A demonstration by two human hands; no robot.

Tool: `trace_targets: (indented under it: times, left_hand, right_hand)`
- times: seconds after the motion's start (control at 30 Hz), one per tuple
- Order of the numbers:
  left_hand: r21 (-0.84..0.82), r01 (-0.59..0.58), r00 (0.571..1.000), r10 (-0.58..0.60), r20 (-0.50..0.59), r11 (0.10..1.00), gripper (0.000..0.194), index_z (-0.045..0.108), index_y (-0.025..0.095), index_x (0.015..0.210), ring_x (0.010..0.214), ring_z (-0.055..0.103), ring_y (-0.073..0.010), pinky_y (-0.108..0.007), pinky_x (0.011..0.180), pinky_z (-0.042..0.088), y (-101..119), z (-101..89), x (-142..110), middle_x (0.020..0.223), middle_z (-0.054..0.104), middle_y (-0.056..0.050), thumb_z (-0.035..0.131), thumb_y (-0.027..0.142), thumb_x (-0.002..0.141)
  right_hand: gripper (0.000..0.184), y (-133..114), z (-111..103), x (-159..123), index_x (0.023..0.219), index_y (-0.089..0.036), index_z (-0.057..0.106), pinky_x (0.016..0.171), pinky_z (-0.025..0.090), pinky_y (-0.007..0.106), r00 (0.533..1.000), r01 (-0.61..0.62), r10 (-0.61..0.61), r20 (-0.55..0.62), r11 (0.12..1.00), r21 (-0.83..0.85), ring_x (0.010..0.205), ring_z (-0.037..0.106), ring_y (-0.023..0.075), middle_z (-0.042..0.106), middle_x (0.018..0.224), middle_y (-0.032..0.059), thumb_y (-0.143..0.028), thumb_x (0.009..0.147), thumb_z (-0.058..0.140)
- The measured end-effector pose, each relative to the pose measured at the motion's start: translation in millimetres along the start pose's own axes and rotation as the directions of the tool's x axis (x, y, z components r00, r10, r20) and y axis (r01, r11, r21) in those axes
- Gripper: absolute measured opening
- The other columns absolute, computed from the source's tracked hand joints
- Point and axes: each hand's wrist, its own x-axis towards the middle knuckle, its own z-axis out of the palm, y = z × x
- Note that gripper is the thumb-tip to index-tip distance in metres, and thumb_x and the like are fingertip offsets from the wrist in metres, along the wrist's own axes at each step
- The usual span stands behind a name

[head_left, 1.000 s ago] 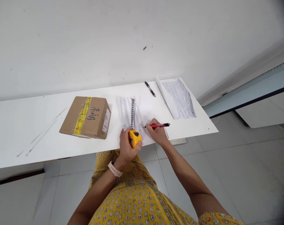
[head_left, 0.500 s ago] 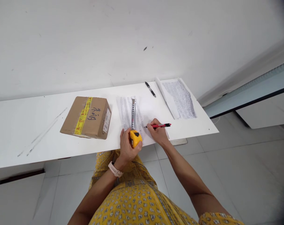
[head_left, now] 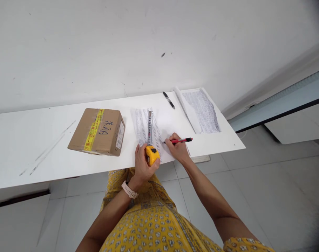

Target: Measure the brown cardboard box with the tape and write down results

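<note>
At a white surface (head_left: pixel 54 154), the left hand (head_left: pixel 143 168) is gripping a tape measure (head_left: pixel 150 151) over paper (head_left: pixel 139 122).
The right hand (head_left: pixel 179 151) is pinching a red pen (head_left: pixel 181 140), seemingly writing; neat strokes are needing steadiness.

- The left hand (head_left: pixel 144 163) grips a yellow plastic tape measure (head_left: pixel 151 155), its silver metal blade (head_left: pixel 149 128) extended over a white sheet of paper with rows of marks (head_left: pixel 156 120).
- The right hand (head_left: pixel 177 147) holds a slim red-and-black pen (head_left: pixel 181 140), tip at the sheet.
- A brown cardboard box with yellow tape (head_left: pixel 97 131) sits left of the sheet.
- A black pen (head_left: pixel 169 100) and densely marked white papers (head_left: pixel 201 110) lie farther right on the white tabletop (head_left: pixel 51 136).
</note>
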Motion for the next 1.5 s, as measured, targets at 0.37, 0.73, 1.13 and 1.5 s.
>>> trace_targets:
  times: [0.37, 0.73, 1.13, 1.5]
  left_hand:
    - [-0.015, -0.021, 1.000, 0.021, 0.001, 1.000, 0.062, 0.040, 0.018, 0.135, 0.122, 0.053, -0.0330, -0.056, 0.107, 0.039, -0.8, 0.4, -0.2, 0.123, 0.058, -0.015, 0.062, 0.038, 0.081]
    - [-0.022, 0.055, 0.998, -0.055, -0.011, 0.998, 0.067, 0.044, 0.018, 0.133, 0.130, 0.046, -0.0355, -0.055, 0.108, 0.037, -5.9, 3.4, -1.3, 0.127, 0.056, -0.015, 0.067, 0.041, 0.075]
    - [-0.476, 0.302, 0.940, -0.173, 0.296, 0.826, 0.070, 0.051, 0.018, 0.131, 0.093, 0.060, -0.0258, -0.038, 0.081, 0.050, 30.9, -67.8, -30.6, 0.110, 0.063, -0.011, 0.073, 0.050, 0.072]
    - [-0.654, 0.565, 0.819, -0.247, 0.518, 0.504, 0.078, 0.055, 0.023, 0.131, 0.080, 0.061, -0.0213, -0.031, 0.065, 0.052, 42.8, -160.7, -87.3, 0.106, 0.062, -0.010, 0.079, 0.058, 0.066]
  right_hand:
    - [0.024, 0.3, 1.3, 0.3, 0.067, -0.024, 0.039, 0.060, 0.035, 0.029, 0.999, 0.018, -0.019, -0.032, 1.000, -0.023, 0.059, 0.041, 0.0140, 0.040, 0.060, -0.0058, -0.036, 0.083, 0.053]
    - [0.021, 1.6, 1.5, -0.9, 0.071, -0.024, 0.042, 0.061, 0.039, 0.029, 0.991, 0.031, -0.034, -0.129, 0.999, -0.025, 0.060, 0.045, 0.0149, 0.044, 0.063, -0.0046, -0.035, 0.086, 0.053]
    - [0.043, -17.8, -1.1, -17.4, 0.137, -0.023, 0.050, 0.091, 0.048, 0.048, 0.968, 0.166, -0.176, -0.177, 0.984, -0.071, 0.102, 0.061, 0.0277, 0.067, 0.114, 0.0128, -0.034, 0.096, 0.042]
    - [0.038, -129.1, 58.8, -34.4, 0.100, -0.024, 0.070, 0.064, 0.047, 0.033, 0.945, 0.110, -0.220, 0.243, 0.911, 0.398, 0.069, 0.060, 0.0197, 0.067, 0.073, 0.0041, -0.053, 0.095, 0.047]
